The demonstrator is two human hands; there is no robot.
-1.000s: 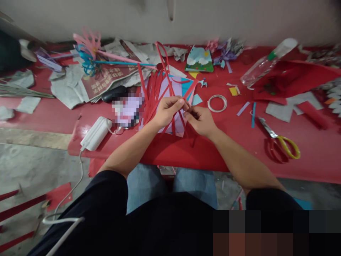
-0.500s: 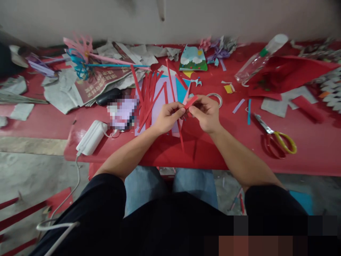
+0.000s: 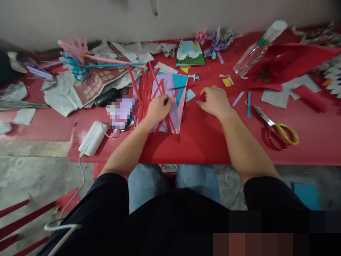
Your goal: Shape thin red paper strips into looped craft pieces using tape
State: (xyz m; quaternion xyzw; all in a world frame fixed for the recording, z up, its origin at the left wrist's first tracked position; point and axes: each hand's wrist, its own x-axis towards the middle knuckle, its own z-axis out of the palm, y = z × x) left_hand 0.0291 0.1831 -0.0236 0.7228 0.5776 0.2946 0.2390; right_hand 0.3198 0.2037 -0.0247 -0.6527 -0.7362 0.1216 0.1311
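Note:
My left hand is closed over the pile of paper, its thumb and finger curled together around a red paper strip whose end pokes out past the fingertips. Under and behind it lie several more red strips, spread across lilac paper and blue paper. My right hand is empty, thumb and fingers apart, low over the red tabletop. A white tape roll shows partly behind its knuckles; whether the hand touches it I cannot tell.
Scissors with red and yellow handles lie at the right. Behind them a clear plastic bottle leans near red wrapping paper. At the left are a white power bank with its cable, a black object and newspaper.
My hands have parted: the left moved left with the red strip, while the right let go of it and moved right toward the tape roll. The loose red strips have shifted.

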